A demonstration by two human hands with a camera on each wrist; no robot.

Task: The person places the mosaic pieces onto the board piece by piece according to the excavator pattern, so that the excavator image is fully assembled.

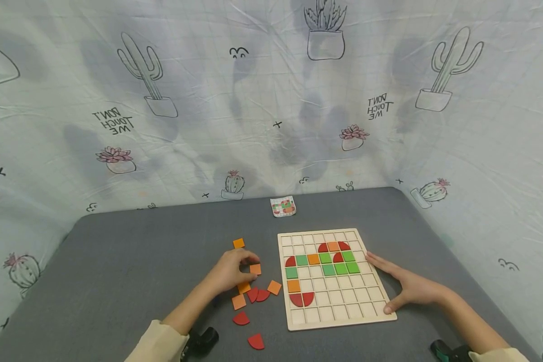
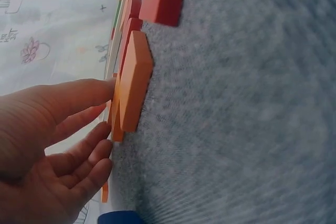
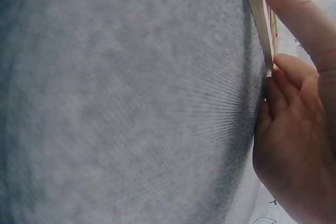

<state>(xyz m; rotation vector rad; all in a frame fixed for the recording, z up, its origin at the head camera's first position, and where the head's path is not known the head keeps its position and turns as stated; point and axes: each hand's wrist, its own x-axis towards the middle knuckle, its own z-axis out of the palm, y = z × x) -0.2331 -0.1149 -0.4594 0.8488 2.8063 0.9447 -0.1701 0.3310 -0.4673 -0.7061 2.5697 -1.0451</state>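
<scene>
My left hand (image 1: pixel 228 269) has its thumb and fingertips at opposite edges of an orange square tile (image 1: pixel 255 269), pinching it left of the board. Close around that hand lie more orange squares (image 1: pixel 239 302) and red quarter-circle tiles (image 1: pixel 263 295). The left wrist view shows the thumb above, the other fingers bent below, and an orange tile (image 2: pixel 135 82) in front. My right hand (image 1: pixel 416 286) rests along the right edge of the wooden grid board (image 1: pixel 335 314), fingers extended, thumb on its near right corner. Red, orange and green tiles (image 1: pixel 341 268) fill some of the board's cells.
A small printed picture card (image 1: pixel 283 206) with a similar coloured pattern lies behind the board. Two red tiles (image 1: pixel 256 342) lie nearer the front of the grey table (image 1: pixel 131 271). A patterned cloth (image 1: pixel 271 100) hangs behind the table.
</scene>
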